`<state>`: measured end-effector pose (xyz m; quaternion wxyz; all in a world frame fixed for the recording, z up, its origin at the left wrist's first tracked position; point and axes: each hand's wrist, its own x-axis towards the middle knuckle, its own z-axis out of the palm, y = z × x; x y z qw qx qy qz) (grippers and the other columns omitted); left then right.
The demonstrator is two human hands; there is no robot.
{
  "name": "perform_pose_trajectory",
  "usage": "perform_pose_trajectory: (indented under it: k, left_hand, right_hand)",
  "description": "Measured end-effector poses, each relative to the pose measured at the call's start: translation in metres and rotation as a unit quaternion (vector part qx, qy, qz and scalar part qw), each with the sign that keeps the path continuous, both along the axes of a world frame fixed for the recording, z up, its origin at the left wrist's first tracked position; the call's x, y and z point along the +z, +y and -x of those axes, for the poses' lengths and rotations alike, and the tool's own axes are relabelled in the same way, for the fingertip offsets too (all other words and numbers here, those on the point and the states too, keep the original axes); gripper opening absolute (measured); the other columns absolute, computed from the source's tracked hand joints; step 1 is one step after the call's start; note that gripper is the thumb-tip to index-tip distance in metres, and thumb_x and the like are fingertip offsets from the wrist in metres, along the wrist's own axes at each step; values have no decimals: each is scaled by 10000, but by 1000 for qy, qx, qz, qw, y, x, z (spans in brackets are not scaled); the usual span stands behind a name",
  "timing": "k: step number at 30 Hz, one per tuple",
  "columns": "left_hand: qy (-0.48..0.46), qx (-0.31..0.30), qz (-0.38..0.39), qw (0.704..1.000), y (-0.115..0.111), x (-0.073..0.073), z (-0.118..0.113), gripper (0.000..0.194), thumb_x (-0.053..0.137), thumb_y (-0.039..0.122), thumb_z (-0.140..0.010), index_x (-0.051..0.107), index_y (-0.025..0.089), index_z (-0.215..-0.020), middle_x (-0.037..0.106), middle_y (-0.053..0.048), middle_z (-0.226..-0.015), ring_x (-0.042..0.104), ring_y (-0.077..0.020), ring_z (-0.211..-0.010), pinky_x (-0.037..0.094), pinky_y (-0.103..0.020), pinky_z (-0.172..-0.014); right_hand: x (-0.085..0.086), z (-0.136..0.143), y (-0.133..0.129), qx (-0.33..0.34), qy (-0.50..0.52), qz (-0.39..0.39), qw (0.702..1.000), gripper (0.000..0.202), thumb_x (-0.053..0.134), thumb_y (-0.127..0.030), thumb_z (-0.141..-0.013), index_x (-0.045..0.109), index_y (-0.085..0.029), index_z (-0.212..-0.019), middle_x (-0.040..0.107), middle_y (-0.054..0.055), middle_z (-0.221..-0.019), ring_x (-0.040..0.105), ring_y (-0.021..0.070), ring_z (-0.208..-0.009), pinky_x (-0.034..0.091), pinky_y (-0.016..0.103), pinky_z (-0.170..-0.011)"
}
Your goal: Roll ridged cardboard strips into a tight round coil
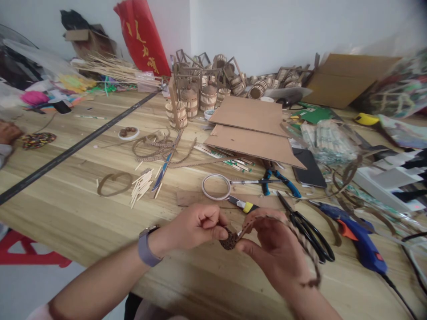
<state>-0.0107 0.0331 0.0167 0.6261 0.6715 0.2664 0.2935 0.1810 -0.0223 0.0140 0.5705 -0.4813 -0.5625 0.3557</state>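
A small dark brown coil of braided cord (228, 241) is pinched between the thumb and fingers of my left hand (203, 226). My right hand (275, 251) grips the free braided strip (302, 238) close to the coil, with its thumb and fingers closed. The strip loops up over my right hand and hangs beside the wrist. Black-handled scissors (308, 233) lie just right of that hand. Beyond my hands are a yellow-and-black utility knife (247, 206) and a white ring (203, 186). A blue glue gun (360, 244) rests farther right.
Blue-handled pliers (289, 186), cardboard sheets (250, 115) and cut sticks (142, 187) lie on the wooden table (83, 200). Small slatted buckets (190, 102) stand at the back. A power strip (383, 178) is at right. Another person's hand (9, 132) shows far left.
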Motion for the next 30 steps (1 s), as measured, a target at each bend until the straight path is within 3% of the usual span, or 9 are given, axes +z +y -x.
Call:
perform_pose_trajectory:
  k: [2,6,11,15,22,26,30]
  left_hand:
    - [24,0,-47,999,1,2,1,473,644,346,-854,268,203,-605,602,-26,-782,493,-111,-668,353,-236,-600]
    - [89,17,-162,983,0,3,-1,426,571,339,-900,280,205,-619,581,-13,-750,448,-124,-664,326,-249,-605]
    - [120,35,-271,954,0,1,-4,390,492,262,-944,260,210,-635,452,19,-664,434,-148,-711,338,-253,-642]
    - [135,28,-313,940,-2,-1,-5,362,466,178,-949,278,210,-641,497,2,-709,462,-160,-763,377,-263,-690]
    - [165,20,-363,917,-1,-8,-6,299,397,116,-954,407,200,-667,546,-35,-748,493,-188,-809,404,-288,-717]
    - [158,47,-335,927,-4,-5,-6,283,426,148,-959,435,199,-681,565,-37,-750,513,-192,-805,415,-290,-711]
    - [128,151,-186,962,-10,2,-8,126,649,265,-882,558,182,-858,649,-56,-954,579,-183,-859,454,-285,-773]
  right_hand:
    - [-2,-3,0,17,15,74,997,527,900,-453,-568,619,-241,-959,643,-15,-697,605,161,-599,527,275,-565]
    - [-6,-8,0,46,28,145,988,564,836,-459,-664,568,-254,-1117,702,-5,-704,659,189,-620,547,305,-612]
    - [-7,-13,0,14,-110,150,982,472,735,-371,-754,579,-274,-1189,762,27,-818,739,241,-767,574,333,-687]
    - [-8,-10,-2,-28,-205,110,972,468,668,-357,-775,572,-300,-1230,778,15,-910,757,229,-808,576,290,-641]
    - [-1,-2,-3,-4,-233,114,966,444,622,-312,-804,526,-248,-1232,778,11,-815,763,223,-748,583,292,-643]
    - [-6,0,-3,-22,-210,110,971,378,657,-302,-785,547,-260,-1144,778,17,-834,760,232,-739,583,302,-617]
    - [-18,0,-3,-79,-122,79,986,343,721,-381,-763,570,-235,-1034,763,54,-819,744,244,-717,593,350,-645]
